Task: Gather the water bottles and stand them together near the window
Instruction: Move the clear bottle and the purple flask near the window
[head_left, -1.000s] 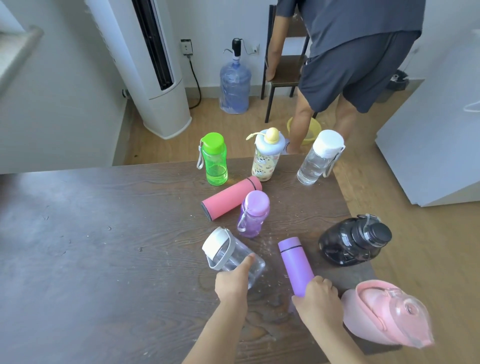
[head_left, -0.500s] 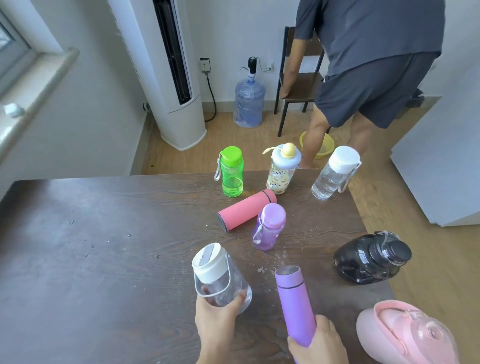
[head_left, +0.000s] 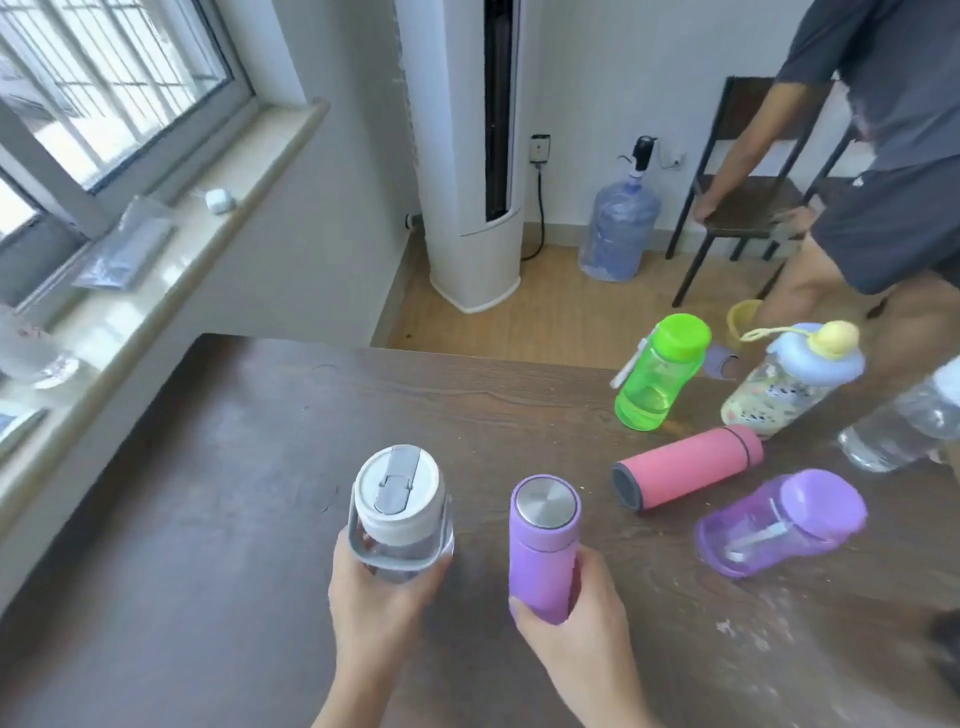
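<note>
My left hand (head_left: 382, 597) grips a clear bottle with a white lid (head_left: 397, 506), held upright above the dark wooden table (head_left: 208, 493). My right hand (head_left: 571, 618) grips a purple flask (head_left: 543, 540), also upright. To the right, a pink flask (head_left: 685, 475) lies on its side. A translucent purple bottle (head_left: 779, 522), a green bottle (head_left: 660, 371), a patterned bottle with a blue lid (head_left: 789, 387) and a clear bottle (head_left: 904, 421) at the right edge stand on the table. The window (head_left: 104, 88) is at the upper left.
A windowsill (head_left: 171, 270) with a bag and small items runs along the left. A standing air conditioner (head_left: 467, 156), a large water jug (head_left: 618, 228) and a chair (head_left: 748, 208) stand beyond the table. Another person (head_left: 883, 156) bends near the chair.
Both hands have lifted their bottles upright off the table. The view has swung left toward the window, so the other bottles now sit at the right.
</note>
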